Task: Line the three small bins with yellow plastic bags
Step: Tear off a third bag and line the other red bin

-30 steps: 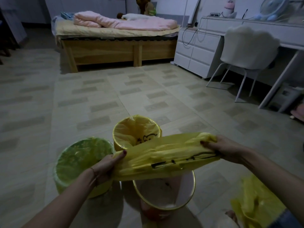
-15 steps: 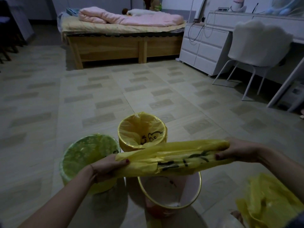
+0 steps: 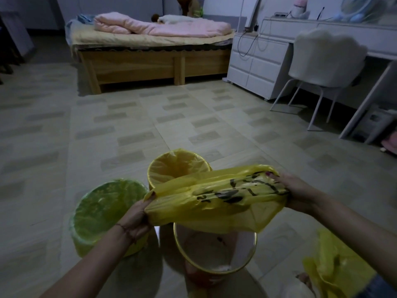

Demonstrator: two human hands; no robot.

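Observation:
Three small bins stand on the floor in front of me. The left bin (image 3: 96, 214) has a liner that looks green-yellow. The far bin (image 3: 169, 166) is lined with a yellow bag. The near pink bin (image 3: 214, 252) with a gold rim has no bag in it. A yellow plastic bag (image 3: 217, 201) with black print is stretched above the pink bin. My left hand (image 3: 137, 216) grips its left end and my right hand (image 3: 294, 190) grips its right end. The bag's lower edge hangs over the pink bin's back rim.
More yellow bags (image 3: 337, 263) lie at the lower right by my knee. A wooden bed (image 3: 150, 59) stands at the back, a white drawer unit (image 3: 255, 65) and white chair (image 3: 322, 61) on the right under a desk. Tiled floor lies between.
The bag has spread wider between my hands and now sags down over the pink bin. My right hand has lifted slightly.

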